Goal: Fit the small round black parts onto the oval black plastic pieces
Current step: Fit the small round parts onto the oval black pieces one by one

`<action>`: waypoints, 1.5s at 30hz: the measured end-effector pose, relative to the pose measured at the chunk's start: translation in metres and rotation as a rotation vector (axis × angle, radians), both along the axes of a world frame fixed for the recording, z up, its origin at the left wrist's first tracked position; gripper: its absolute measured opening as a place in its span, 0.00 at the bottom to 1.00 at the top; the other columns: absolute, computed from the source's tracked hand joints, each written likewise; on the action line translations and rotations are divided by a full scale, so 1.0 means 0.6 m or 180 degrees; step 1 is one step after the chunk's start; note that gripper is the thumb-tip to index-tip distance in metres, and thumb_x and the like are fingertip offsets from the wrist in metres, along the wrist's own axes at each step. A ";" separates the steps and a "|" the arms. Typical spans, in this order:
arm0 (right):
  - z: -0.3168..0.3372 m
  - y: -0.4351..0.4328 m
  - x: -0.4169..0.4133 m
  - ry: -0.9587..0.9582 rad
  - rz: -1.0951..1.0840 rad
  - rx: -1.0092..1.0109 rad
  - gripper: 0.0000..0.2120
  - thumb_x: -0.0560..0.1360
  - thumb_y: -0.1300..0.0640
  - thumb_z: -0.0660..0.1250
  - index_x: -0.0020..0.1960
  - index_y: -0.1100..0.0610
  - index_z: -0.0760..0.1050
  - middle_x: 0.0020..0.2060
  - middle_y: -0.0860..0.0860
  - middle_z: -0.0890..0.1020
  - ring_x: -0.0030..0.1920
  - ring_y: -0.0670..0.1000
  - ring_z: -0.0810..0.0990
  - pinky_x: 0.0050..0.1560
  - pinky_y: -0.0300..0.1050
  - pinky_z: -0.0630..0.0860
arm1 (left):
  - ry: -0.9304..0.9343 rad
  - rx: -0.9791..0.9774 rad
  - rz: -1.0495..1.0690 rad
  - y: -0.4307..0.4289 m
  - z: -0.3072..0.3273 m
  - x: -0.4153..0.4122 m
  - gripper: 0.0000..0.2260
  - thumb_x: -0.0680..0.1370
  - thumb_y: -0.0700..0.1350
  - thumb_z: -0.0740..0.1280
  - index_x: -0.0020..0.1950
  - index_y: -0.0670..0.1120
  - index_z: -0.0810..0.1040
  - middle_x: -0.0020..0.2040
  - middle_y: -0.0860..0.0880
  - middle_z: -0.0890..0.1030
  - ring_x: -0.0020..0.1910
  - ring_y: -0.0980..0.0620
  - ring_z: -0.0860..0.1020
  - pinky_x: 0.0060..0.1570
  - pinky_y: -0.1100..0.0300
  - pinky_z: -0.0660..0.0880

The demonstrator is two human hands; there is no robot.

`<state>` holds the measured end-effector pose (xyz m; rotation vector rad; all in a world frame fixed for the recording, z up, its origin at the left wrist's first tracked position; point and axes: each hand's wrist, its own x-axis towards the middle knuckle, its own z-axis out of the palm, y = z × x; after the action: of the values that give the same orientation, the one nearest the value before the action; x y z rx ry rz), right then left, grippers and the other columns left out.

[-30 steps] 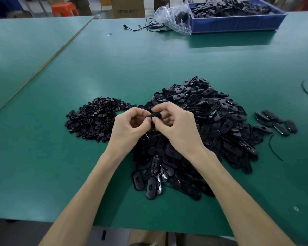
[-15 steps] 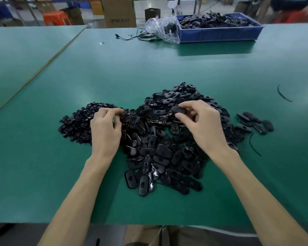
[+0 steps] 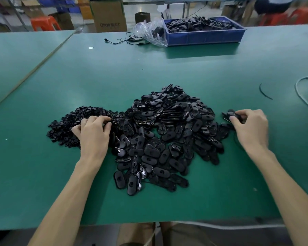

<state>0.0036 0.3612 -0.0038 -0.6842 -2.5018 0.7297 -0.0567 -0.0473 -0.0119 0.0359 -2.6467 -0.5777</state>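
On a green table (image 3: 203,71), the left hand (image 3: 94,134) curls its fingers into the small round black parts (image 3: 69,125), grip unclear, while the right hand (image 3: 252,127) pinches one oval black piece (image 3: 231,114), long axis left-to-right, just right of the oval pile (image 3: 167,132).

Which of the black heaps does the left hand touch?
The left hand touches the smaller heap of round parts, left of the big heap of oval pieces.

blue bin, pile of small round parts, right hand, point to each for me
blue bin (image 3: 203,37): head view, on its front wall
pile of small round parts (image 3: 66,125): head view, on the heap's left half
right hand (image 3: 251,128): head view, on the back of the hand
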 end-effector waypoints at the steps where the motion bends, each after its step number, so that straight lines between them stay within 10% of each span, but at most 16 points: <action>1: -0.001 0.002 0.000 -0.0005 -0.0004 -0.0012 0.14 0.81 0.55 0.71 0.63 0.61 0.82 0.58 0.61 0.78 0.64 0.62 0.75 0.62 0.51 0.72 | 0.0003 -0.0014 0.0012 0.000 0.000 0.000 0.07 0.83 0.46 0.68 0.59 0.49 0.84 0.54 0.47 0.82 0.60 0.44 0.73 0.55 0.49 0.57; 17: 0.014 -0.016 -0.017 0.0059 0.0043 -0.0113 0.15 0.81 0.56 0.70 0.64 0.62 0.80 0.61 0.61 0.75 0.68 0.60 0.70 0.68 0.49 0.68 | 0.0079 0.0166 -0.0015 -0.002 0.002 -0.001 0.04 0.82 0.44 0.70 0.55 0.50 0.83 0.51 0.50 0.82 0.58 0.46 0.74 0.53 0.51 0.56; 28: 0.040 -0.239 -0.010 0.0043 0.2138 -0.0131 0.15 0.78 0.48 0.75 0.62 0.52 0.83 0.52 0.45 0.75 0.58 0.46 0.68 0.64 0.42 0.68 | 0.0384 0.0633 -0.0205 0.001 0.008 0.006 0.05 0.84 0.43 0.66 0.57 0.48 0.82 0.52 0.52 0.80 0.51 0.49 0.75 0.54 0.59 0.56; 38: 0.035 -0.275 -0.026 -0.0081 0.1957 0.0474 0.13 0.83 0.52 0.68 0.62 0.56 0.85 0.51 0.52 0.79 0.60 0.53 0.70 0.65 0.48 0.71 | 0.0306 0.1756 -0.0882 0.012 0.023 0.009 0.06 0.82 0.37 0.68 0.56 0.47 0.80 0.53 0.48 0.81 0.46 0.56 0.84 0.50 0.69 0.77; 45: 0.054 -0.319 -0.056 0.0351 0.2123 -0.2064 0.06 0.81 0.60 0.72 0.56 0.57 0.85 0.40 0.46 0.86 0.38 0.43 0.84 0.41 0.33 0.73 | -0.0238 0.3320 -0.1378 0.030 0.026 0.016 0.08 0.79 0.33 0.71 0.57 0.41 0.82 0.50 0.47 0.85 0.51 0.49 0.87 0.44 0.64 0.80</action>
<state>-0.0299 0.1696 0.0285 0.0443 -2.3670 1.7998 -0.0473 -0.0292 0.0037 -0.2111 -2.1092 -2.0444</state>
